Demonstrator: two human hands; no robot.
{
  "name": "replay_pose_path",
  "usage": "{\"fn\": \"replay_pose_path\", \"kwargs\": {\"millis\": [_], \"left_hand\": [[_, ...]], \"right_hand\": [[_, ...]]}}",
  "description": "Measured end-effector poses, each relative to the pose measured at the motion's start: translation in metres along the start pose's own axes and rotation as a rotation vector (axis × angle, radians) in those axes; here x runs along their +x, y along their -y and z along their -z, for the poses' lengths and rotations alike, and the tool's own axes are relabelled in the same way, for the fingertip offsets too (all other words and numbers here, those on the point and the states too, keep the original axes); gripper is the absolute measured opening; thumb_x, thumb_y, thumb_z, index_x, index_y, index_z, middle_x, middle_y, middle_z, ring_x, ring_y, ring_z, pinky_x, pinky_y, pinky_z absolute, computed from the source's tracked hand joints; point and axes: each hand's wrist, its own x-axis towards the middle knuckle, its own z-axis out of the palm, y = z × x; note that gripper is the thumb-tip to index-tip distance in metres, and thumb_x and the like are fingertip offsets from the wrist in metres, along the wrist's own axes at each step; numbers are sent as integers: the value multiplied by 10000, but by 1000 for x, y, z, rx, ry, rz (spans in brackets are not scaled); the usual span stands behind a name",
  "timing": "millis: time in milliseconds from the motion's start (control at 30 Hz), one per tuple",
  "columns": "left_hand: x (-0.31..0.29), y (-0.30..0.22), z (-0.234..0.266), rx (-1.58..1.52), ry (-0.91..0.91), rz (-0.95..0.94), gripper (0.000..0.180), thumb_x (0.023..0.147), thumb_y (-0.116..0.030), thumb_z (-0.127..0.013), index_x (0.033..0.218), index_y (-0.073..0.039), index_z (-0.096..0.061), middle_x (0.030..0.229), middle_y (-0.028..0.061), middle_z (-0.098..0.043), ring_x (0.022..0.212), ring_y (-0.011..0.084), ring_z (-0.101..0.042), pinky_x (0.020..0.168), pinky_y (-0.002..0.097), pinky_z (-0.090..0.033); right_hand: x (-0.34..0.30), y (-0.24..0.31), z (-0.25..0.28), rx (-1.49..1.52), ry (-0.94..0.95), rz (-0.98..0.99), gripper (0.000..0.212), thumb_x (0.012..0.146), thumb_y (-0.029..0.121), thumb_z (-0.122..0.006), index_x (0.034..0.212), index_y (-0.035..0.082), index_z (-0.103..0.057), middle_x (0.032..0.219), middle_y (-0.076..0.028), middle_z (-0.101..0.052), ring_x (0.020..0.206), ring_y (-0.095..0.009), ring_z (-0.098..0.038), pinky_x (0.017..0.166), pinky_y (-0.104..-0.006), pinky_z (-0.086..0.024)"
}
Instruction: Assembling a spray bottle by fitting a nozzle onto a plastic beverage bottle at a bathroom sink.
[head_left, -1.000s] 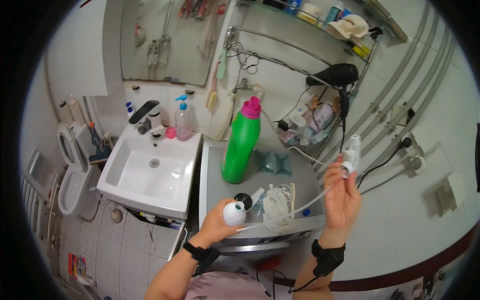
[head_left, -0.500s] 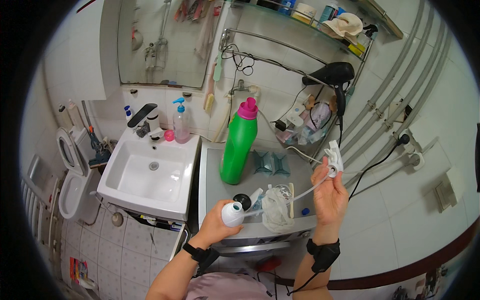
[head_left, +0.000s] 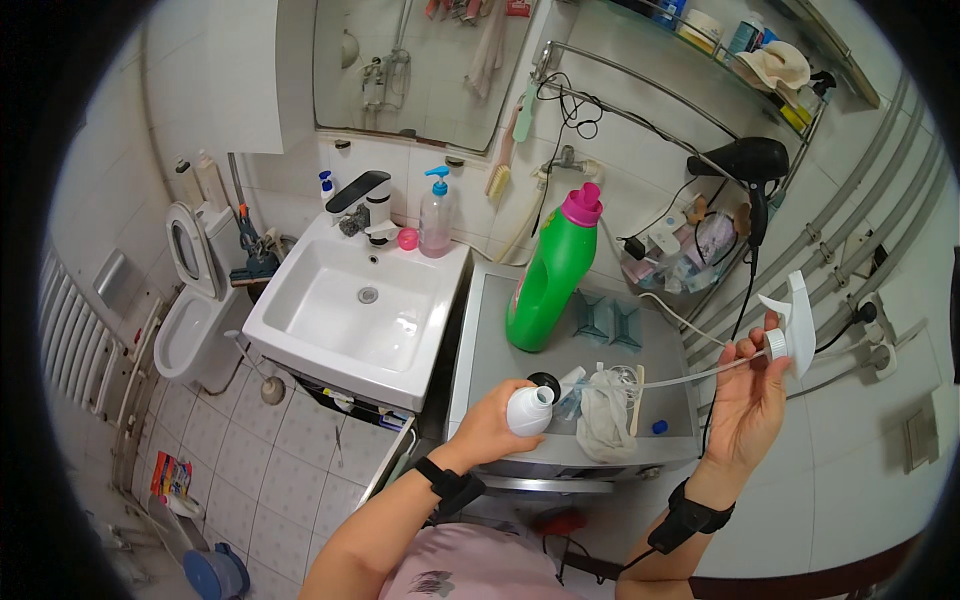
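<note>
My left hand (head_left: 488,430) is wrapped round a white bottle (head_left: 526,412), its open mouth tilted to the right. My right hand (head_left: 748,408), raised off to the right, grips a white trigger spray head (head_left: 797,325) by its ribbed collar. From the collar a long clear dip tube (head_left: 690,378) stretches left toward the bottle; I cannot tell exactly where its far end stops. Just behind the bottle shows a round black thing (head_left: 545,381). Beyond it a crumpled whitish plastic bag (head_left: 606,418) lies on the grey top of a washing machine (head_left: 486,330).
A green detergent bottle (head_left: 552,280) with a pink cap stands at the back of the machine, beside clear teal packs (head_left: 608,322). A small blue cap (head_left: 659,427) lies near the front edge. To the left is a white sink (head_left: 318,302); a black hair dryer (head_left: 745,160) hangs above.
The view has swung left, so the room shifts right. My right hand has turned the spray head more upright and drawn it farther from the bottle. The dip tube now runs straighter.
</note>
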Motion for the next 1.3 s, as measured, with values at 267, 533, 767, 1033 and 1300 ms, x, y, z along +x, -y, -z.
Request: {"fn": "replay_pose_path", "kwargs": {"millis": [267,533,767,1033,1300], "left_hand": [[-2,4,0,42,-7,-22,665,587,-192,-794,1151,-71,-464,1048,121,-575,977,260,-573,864,340,-442],[-4,5,1,25,-10,-15,658,586,-192,-794,1143,-69,-465,1044,118,-575,968,257,-575,856,339,-444],[-7,11,3,17,-26,-31,658,586,-189,-795,1142,-65,-466,1039,121,-573,959,253,-575,849,335,-444],[-12,12,2,1,-15,-19,668,585,-197,-796,1146,-55,-463,1021,136,-576,950,265,-577,839,339,-446],[-17,10,3,-13,-22,-38,669,577,-236,-784,1144,-71,-468,1044,161,-562,979,336,-550,836,384,-441]], "right_hand": [[-5,-7,-13,-62,57,-19,454,940,237,-474,1285,-39,-370,1117,-99,-499,929,-153,-499,850,-378,-494],[-6,-5,-15,-128,72,52,459,931,215,-494,1284,-48,-365,1133,-118,-503,943,-173,-522,872,-383,-493],[-45,-65,-1,-644,177,-87,434,864,39,-570,1257,-46,-406,1130,-102,-536,925,-183,-569,953,-388,-440],[-83,-136,25,-594,299,-414,358,796,-40,-608,1145,-37,-526,1089,-63,-505,1012,-145,-511,889,-268,-402],[-86,-135,32,-577,395,-436,348,831,17,-597,1167,-36,-523,1107,-76,-525,1013,-151,-510,897,-269,-389]]}}
